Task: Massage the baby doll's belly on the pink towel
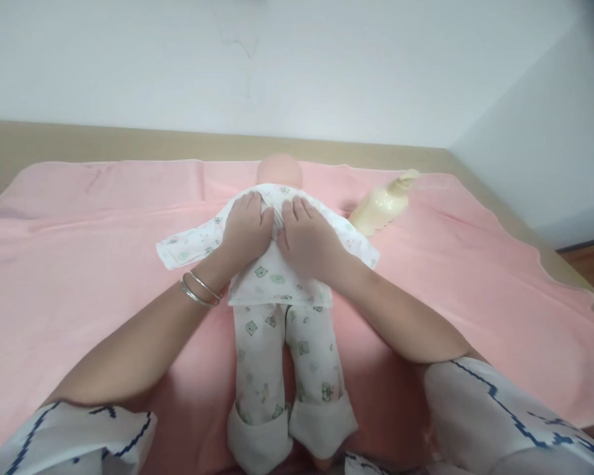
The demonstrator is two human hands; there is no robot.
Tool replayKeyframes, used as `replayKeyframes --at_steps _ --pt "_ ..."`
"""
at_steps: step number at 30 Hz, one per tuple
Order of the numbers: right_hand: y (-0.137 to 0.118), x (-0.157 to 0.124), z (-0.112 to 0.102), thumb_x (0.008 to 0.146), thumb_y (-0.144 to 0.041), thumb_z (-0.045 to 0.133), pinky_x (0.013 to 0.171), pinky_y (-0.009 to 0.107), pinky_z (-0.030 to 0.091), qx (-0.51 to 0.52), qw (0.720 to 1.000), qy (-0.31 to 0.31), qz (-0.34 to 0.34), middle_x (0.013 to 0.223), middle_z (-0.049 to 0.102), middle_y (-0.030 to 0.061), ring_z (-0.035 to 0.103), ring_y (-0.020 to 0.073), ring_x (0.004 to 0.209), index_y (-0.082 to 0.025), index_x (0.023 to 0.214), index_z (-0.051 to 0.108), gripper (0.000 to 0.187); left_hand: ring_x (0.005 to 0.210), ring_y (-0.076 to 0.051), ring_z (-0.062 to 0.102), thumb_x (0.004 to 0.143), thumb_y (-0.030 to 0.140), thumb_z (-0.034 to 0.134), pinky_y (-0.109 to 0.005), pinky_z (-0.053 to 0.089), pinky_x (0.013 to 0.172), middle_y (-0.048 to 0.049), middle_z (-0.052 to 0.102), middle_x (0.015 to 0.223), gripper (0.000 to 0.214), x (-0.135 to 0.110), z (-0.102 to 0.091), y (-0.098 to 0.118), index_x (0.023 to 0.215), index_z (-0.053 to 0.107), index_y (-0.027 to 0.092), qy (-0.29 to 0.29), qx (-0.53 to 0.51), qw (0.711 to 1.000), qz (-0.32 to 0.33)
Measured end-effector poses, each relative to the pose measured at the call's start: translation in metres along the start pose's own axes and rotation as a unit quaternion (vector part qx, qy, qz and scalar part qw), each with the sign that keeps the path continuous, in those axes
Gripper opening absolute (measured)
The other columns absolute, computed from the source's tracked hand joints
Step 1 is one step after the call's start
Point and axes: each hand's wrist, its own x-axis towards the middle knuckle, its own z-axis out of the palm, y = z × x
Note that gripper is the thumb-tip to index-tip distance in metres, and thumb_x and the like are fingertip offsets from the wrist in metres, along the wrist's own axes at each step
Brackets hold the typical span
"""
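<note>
A baby doll (280,170) lies stretched out with its bald head at the far end and no face showing. It wears a white printed top (277,280) and matching trousers (260,346) with turned-up cuffs. My left hand (247,227) rests flat on the left of the doll's upper body, fingers stretched toward the head. Beside it, my right hand (307,234) lies flat on the right half of the top. The thumbs are close together over the middle, where the cloth is creased. Neither hand grips anything.
Under the doll spreads a pink cloth (103,290) over a tan surface (79,142). A cream pump bottle (382,208) lies on its side right of the doll, near its sleeve. White walls (327,66) stand behind and to the right.
</note>
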Motion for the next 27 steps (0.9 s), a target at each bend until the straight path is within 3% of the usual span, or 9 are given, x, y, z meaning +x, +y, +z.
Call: replayKeyframes --at_steps 5,11,14,17,21,25,27 --pt "0.015 0.016 0.007 0.101 -0.026 0.034 0.128 0.053 0.028 0.062 0.998 0.005 0.008 0.163 0.039 0.0259 0.033 0.0349 0.155 0.002 0.154 0.038 0.061 0.116 -0.031 0.061 0.098 0.03 0.029 -0.05 0.048 0.11 -0.0192 0.068 0.118 0.041 -0.001 0.002 0.002 0.117 0.061 0.011 0.015 -0.013 1.0 -0.015" --pt "0.024 0.027 0.014 0.099 -0.03 0.034 0.128 0.055 0.027 0.092 0.995 0.024 0.027 0.165 0.035 0.0232 0.03 0.0345 0.156 0.001 0.155 0.037 0.065 0.136 -0.035 0.052 0.099 0.031 0.028 -0.055 0.039 0.12 -0.0241 0.058 0.145 0.057 -0.002 0.007 -0.003 0.141 0.051 0.0 -0.001 -0.02 1.0 -0.009" --pt "0.023 0.026 0.015 0.098 -0.03 0.034 0.129 0.053 0.026 0.092 0.995 0.023 0.028 0.165 0.035 0.0232 0.03 0.0348 0.156 0.002 0.156 0.037 0.066 0.139 -0.034 0.051 0.1 0.032 0.029 -0.056 0.039 0.121 -0.0218 0.057 0.148 0.056 -0.002 0.006 -0.004 0.144 0.05 0.004 0.001 -0.023 1.0 -0.01" --pt "0.023 0.026 0.015 0.098 -0.031 0.034 0.129 0.053 0.026 0.093 0.995 0.019 0.029 0.165 0.035 0.0236 0.029 0.0348 0.157 0.003 0.156 0.036 0.066 0.137 -0.034 0.053 0.1 0.027 0.029 -0.058 0.04 0.119 -0.0219 0.06 0.143 0.049 -0.003 0.001 -0.003 0.134 0.057 0.006 -0.007 0.005 1.0 0.027" --pt "0.021 0.025 0.013 0.098 -0.032 0.035 0.129 0.056 0.025 0.099 0.993 0.02 0.054 0.167 0.029 0.0258 0.025 0.0359 0.158 0.005 0.157 0.031 0.07 0.127 -0.036 0.058 0.099 0.018 0.026 -0.059 0.045 0.113 -0.0241 0.065 0.129 0.043 -0.01 -0.011 0.009 0.106 0.067 0.008 -0.033 0.08 0.992 0.097" --pt "0.022 0.026 0.01 0.098 -0.035 0.037 0.13 0.055 0.023 0.099 0.992 0.004 0.081 0.167 0.027 0.0275 0.025 0.0369 0.159 0.008 0.157 0.028 0.074 0.122 -0.033 0.06 0.098 0.017 0.03 -0.053 0.049 0.111 -0.0209 0.067 0.12 0.039 -0.021 -0.018 0.027 0.113 0.065 0.008 -0.004 0.092 0.993 0.069" --pt "0.023 0.027 0.007 0.098 -0.035 0.038 0.13 0.052 0.023 0.094 0.992 -0.011 0.081 0.167 0.027 0.0277 0.025 0.0371 0.158 0.009 0.157 0.028 0.074 0.121 -0.032 0.059 0.095 0.014 0.035 -0.052 0.046 0.115 -0.0181 0.067 0.115 0.034 -0.025 -0.02 0.033 0.106 0.067 0.011 -0.012 0.085 0.994 0.072"
